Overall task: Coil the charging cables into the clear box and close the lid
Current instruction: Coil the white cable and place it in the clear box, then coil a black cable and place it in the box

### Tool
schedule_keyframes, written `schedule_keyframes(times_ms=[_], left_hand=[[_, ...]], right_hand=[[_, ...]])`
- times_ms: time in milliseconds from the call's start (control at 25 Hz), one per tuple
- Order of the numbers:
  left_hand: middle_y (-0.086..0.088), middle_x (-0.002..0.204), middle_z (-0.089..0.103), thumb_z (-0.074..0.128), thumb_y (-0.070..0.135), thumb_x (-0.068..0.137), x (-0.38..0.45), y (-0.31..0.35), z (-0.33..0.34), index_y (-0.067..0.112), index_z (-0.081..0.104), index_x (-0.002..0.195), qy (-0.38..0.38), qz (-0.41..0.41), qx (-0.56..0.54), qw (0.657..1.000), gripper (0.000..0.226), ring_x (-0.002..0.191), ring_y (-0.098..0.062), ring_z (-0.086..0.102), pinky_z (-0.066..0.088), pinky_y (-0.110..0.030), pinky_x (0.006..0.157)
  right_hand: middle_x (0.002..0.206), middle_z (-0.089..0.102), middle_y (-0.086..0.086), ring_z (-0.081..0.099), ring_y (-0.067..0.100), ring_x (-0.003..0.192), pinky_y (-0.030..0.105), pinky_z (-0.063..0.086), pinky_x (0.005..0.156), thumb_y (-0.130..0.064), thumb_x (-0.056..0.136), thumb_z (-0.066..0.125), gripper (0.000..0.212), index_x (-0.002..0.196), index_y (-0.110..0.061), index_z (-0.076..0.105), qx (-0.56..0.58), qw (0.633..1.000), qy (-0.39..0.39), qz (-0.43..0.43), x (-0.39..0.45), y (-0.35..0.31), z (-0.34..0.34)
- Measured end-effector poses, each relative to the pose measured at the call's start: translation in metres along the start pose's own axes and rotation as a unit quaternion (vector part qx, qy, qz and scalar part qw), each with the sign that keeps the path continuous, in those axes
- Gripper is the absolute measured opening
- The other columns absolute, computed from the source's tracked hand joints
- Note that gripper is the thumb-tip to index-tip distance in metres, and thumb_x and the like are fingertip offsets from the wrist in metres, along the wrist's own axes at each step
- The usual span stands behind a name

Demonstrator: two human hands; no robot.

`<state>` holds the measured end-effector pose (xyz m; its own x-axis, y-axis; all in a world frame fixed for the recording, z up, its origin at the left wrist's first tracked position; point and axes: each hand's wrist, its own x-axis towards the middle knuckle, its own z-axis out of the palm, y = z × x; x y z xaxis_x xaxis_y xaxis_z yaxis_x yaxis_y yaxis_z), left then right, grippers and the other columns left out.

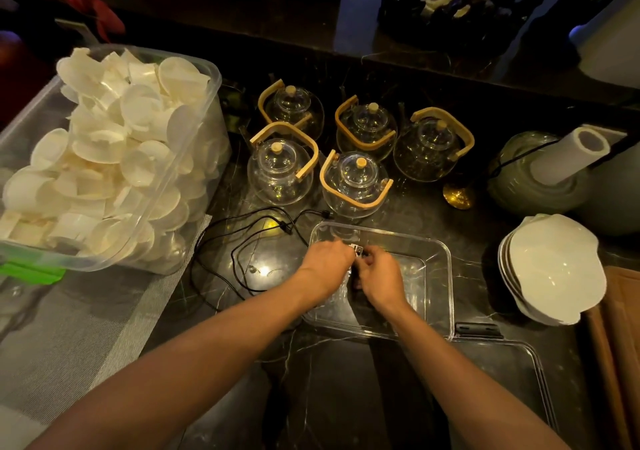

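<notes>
Over the box: a plug [357, 250] is being pinched between the left hand [327, 262] and right hand [379, 274], fingers curled, likely to start a coil.
Cable [242, 241]: is lying loose on the counter [346, 380], left of the box [440, 276].
Lid [502, 380]: is resting off, near the box.
Obstacles: teapots [353, 182] and a tub [114, 158] are crowding the cable.

Before me: dark marble worktop [346, 380], pale veins | behind it: raised dark ledge [311, 33] | light: dim, warm, glinting off the stone | my left: grey woven mat [86, 328]
</notes>
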<state>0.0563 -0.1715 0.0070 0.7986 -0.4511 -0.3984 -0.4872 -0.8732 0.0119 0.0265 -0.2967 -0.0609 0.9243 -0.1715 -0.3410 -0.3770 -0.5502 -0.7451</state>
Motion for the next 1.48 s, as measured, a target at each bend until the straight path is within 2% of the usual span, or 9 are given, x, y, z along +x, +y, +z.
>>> schedule_keyframes(times_ms=[120,280,400,640,760,960,1200,1320,1480], left_hand=[[-0.013,0.121,0.063,0.052,0.007,0.096,-0.007,-0.006,-0.002,0.008,0.060,0.122,0.047,0.017,-0.047,0.998,0.027,0.111,-0.033,0.064,0.049,-0.041,0.086],[-0.003,0.121,0.064,0.060,0.026,0.094,-0.024,-0.025,-0.010,0.017,0.061,0.125,0.148,0.013,-0.194,0.970,0.032,0.111,-0.024,0.063,0.053,-0.041,0.089],[0.001,0.117,0.065,0.067,0.038,0.090,-0.042,-0.050,-0.023,0.021,0.064,0.125,0.200,-0.036,-0.284,0.937,0.039,0.107,-0.017,0.063,0.054,-0.039,0.089],[-0.005,0.128,0.064,0.073,0.041,0.084,-0.088,-0.096,0.007,0.017,0.061,0.132,0.181,-0.125,-0.305,0.926,0.054,0.119,-0.020,0.060,0.048,-0.036,0.101],[-0.008,0.127,0.065,0.074,0.039,0.082,-0.107,-0.098,0.039,0.016,0.061,0.131,0.148,-0.149,-0.316,0.925,0.056,0.119,-0.024,0.060,0.048,-0.037,0.099],[-0.002,0.134,0.061,0.076,0.045,0.077,-0.128,-0.098,0.082,0.026,0.055,0.137,0.094,-0.183,-0.283,0.937,0.067,0.127,-0.024,0.054,0.043,-0.039,0.102],[-0.005,0.153,0.045,0.076,0.047,0.080,-0.138,-0.100,0.110,0.018,0.058,0.134,0.094,-0.158,-0.308,0.934,0.064,0.143,-0.023,0.037,0.028,-0.037,0.113],[-0.003,0.144,0.053,0.079,0.045,0.077,-0.137,-0.100,0.111,0.020,0.060,0.131,0.109,-0.159,-0.326,0.926,0.063,0.136,-0.022,0.045,0.032,-0.037,0.111],[0.005,0.115,0.068,0.077,0.052,0.073,-0.138,-0.103,0.089,0.025,0.063,0.122,0.104,-0.153,-0.357,0.916,0.058,0.111,-0.017,0.062,0.042,-0.042,0.102]], right_hand=[[0.073,0.072,0.000,0.070,0.024,0.069,0.050,0.059,0.068,-0.020,0.097,0.065,0.019,0.114,-0.013,0.067,-0.054,0.998,-0.019,-0.027,-0.005,-0.006,-0.013],[0.110,0.074,0.006,0.069,0.027,0.101,0.040,0.055,0.083,-0.030,0.096,0.064,0.032,0.125,-0.016,0.068,-0.166,0.983,-0.026,-0.079,-0.015,-0.027,-0.039],[0.114,0.075,0.005,0.069,0.027,0.106,0.038,0.054,0.083,-0.036,0.095,0.063,0.029,0.118,-0.022,0.072,-0.206,0.969,-0.031,-0.136,-0.024,-0.053,-0.052],[0.128,0.067,0.007,0.059,0.028,0.121,0.043,0.050,0.098,-0.031,0.094,0.066,0.042,0.133,-0.016,0.063,-0.241,0.924,-0.043,-0.295,-0.047,-0.107,-0.025],[0.130,0.065,0.006,0.057,0.029,0.125,0.045,0.043,0.107,-0.030,0.093,0.065,0.046,0.136,-0.015,0.060,-0.312,0.879,-0.080,-0.351,-0.056,-0.118,0.006],[0.134,0.061,0.008,0.041,0.031,0.141,0.063,0.002,0.123,-0.028,0.093,0.058,0.041,0.132,-0.013,0.059,-0.521,0.771,-0.151,-0.333,-0.068,-0.120,0.051],[0.120,0.071,0.008,0.053,0.033,0.132,0.069,-0.002,0.120,-0.029,0.098,0.058,0.030,0.124,-0.016,0.065,-0.650,0.675,-0.207,-0.282,-0.083,-0.126,0.076],[0.114,0.073,0.009,0.059,0.031,0.124,0.064,0.007,0.123,-0.024,0.097,0.062,0.025,0.119,-0.014,0.066,-0.624,0.694,-0.203,-0.297,-0.083,-0.126,0.075],[0.112,0.071,0.006,0.065,0.026,0.110,0.046,0.036,0.113,-0.016,0.097,0.055,0.019,0.112,-0.015,0.067,-0.417,0.834,-0.153,-0.326,-0.076,-0.132,0.052]])
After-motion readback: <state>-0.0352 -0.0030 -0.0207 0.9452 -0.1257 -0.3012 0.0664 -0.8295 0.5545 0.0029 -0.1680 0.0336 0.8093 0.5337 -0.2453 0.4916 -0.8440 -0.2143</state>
